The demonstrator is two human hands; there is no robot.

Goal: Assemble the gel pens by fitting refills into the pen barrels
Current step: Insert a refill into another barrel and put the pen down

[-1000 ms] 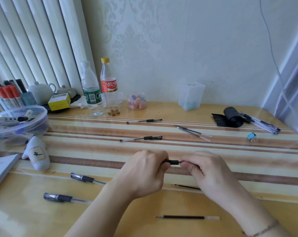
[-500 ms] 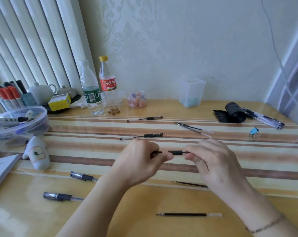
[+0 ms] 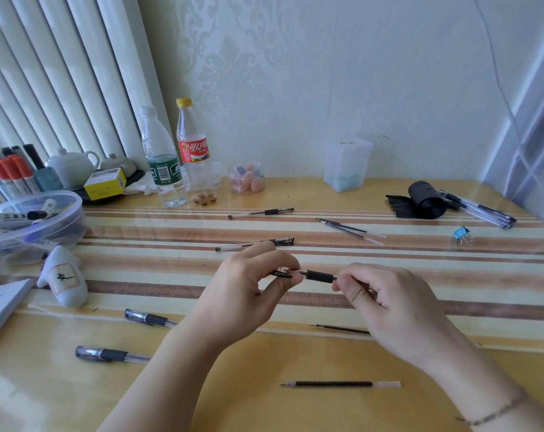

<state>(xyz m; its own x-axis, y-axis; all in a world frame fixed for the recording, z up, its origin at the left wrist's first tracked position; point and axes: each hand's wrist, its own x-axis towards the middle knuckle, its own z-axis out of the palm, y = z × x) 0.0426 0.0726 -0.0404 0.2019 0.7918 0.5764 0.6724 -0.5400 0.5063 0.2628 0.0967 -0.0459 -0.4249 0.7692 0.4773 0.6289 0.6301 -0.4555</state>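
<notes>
My left hand [image 3: 242, 294] pinches a small black pen cap [image 3: 281, 273] with a clip. My right hand [image 3: 395, 310] holds a gel pen barrel [image 3: 319, 275] by its black rubber grip; the rest of the barrel is hidden in the palm. The pen's tip points left at the cap, a small gap apart, above the striped mat. A loose black refill [image 3: 339, 384] lies near the front edge, and another thin refill [image 3: 342, 329] pokes out from under my right hand. Two capped pens [image 3: 147, 318] [image 3: 108, 354] lie at the left front.
Two uncapped pens [image 3: 261, 212] [image 3: 255, 243] and several refills [image 3: 348, 229] lie farther back. A pen bundle [image 3: 479, 208], black roll [image 3: 423, 199] and blue binder clip [image 3: 461, 233] sit right. Two bottles [image 3: 163, 163], a marker tub [image 3: 33, 219] and a white figurine [image 3: 65, 280] stand left.
The cap and the pen were joined between my hands a second ago. My left hand has pulled the cap off to the left, and both hands have risen a little.
</notes>
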